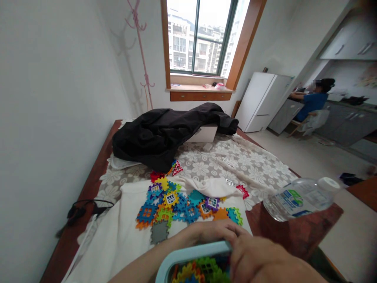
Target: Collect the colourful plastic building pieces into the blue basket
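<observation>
A light-blue plastic box (194,250) sits at the bottom of the view, its lower part cut off, with colourful interlocking plastic tiles (206,267) inside. My left hand (215,231) is curled along the outside of its far rim, fingers partly hidden behind my right hand. At the box's far right corner, my right hand (259,255) is closed over the rim; its fingertips are partly out of sight. Beyond both hands, a loose pile of toothed tiles (179,206) in blue, orange, green, yellow and purple lies on a white cloth (126,220). A grey square tile (159,232) lies nearest my left forearm.
A clear water bottle (300,198) stands on the red-brown table (294,228) at right. Black fabric (165,129) covers a white box (203,135) at the back. A dark cable (88,206) lies at left. A person in blue (313,104) sits by the far counter.
</observation>
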Action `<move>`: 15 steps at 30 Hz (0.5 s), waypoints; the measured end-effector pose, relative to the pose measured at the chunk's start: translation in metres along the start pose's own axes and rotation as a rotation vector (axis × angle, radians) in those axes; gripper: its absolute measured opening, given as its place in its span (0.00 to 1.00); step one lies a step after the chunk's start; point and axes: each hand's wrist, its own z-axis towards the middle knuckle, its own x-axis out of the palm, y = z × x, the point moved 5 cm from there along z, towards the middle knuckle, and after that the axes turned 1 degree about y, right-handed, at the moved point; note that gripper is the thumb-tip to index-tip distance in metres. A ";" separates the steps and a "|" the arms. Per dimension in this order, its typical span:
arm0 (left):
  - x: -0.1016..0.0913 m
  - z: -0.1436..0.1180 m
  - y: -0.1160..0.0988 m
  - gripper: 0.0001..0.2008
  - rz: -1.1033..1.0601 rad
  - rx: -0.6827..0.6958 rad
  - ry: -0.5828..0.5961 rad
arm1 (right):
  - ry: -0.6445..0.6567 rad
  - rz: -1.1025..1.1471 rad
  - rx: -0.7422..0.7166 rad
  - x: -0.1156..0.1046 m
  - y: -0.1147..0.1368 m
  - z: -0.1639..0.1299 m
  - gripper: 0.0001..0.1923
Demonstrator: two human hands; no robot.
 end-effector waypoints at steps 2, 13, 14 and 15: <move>-0.001 0.000 0.001 0.24 0.005 -0.026 0.008 | -0.367 -0.134 0.033 -0.033 -0.029 -0.022 0.15; 0.002 0.001 0.004 0.30 0.020 -0.076 0.057 | -0.400 -0.812 0.458 -0.086 -0.195 -0.061 0.29; 0.002 0.002 0.006 0.29 0.021 -0.078 0.066 | -0.409 -0.824 0.473 -0.088 -0.194 -0.060 0.28; 0.001 0.003 0.008 0.29 0.022 -0.077 0.074 | -0.425 -0.834 0.484 -0.091 -0.192 -0.058 0.28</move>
